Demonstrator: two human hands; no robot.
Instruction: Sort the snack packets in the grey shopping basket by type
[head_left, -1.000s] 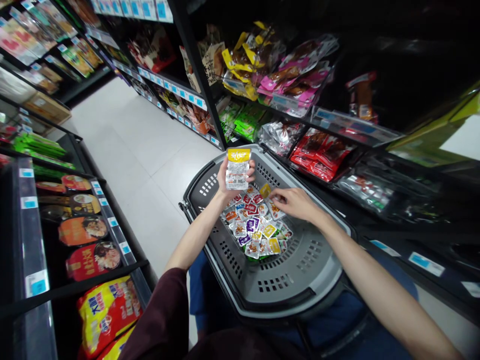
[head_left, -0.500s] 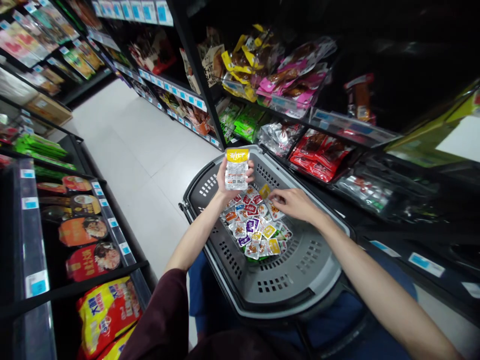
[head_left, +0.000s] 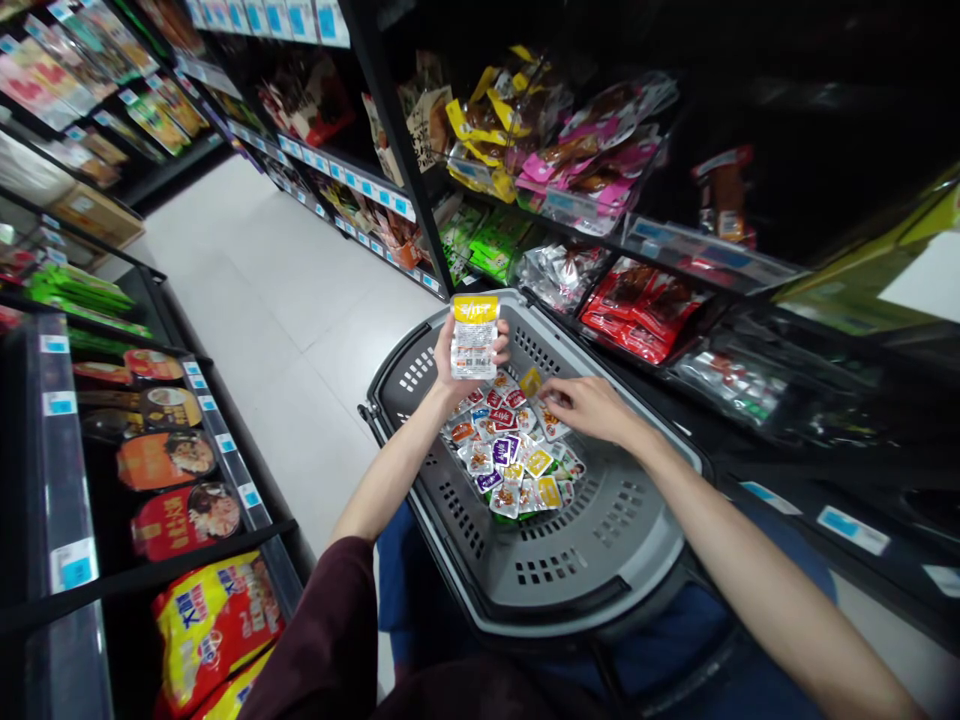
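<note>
My left hand [head_left: 444, 362] holds up a small snack packet [head_left: 474, 340] over the basket's far end. Its printed silver side and yellow top band face me. Lower and to the right, my right hand [head_left: 589, 408] has its fingers bent together at the edge of another snack packet [head_left: 552, 424], silver with a food picture. Part of that packet is hidden by the fingers. Under both hands, several small packets with red, purple, yellow and orange labels lie in a loose pile [head_left: 504, 452] inside the grey shopping basket [head_left: 555, 540].
On the right, a dark shelf carries yellow bags [head_left: 487, 120], pink bags [head_left: 592, 165] and red packs [head_left: 637, 310], close to the basket's rim. A left-hand shelf holds bowl packs [head_left: 165, 455] and a red-yellow bag [head_left: 217, 625]. Pale floor tiles [head_left: 277, 290] run between the shelves.
The packet in my left hand has tilted very slightly. Otherwise both hands and the pile look the same, apart from a tiny shift of the whole view.
</note>
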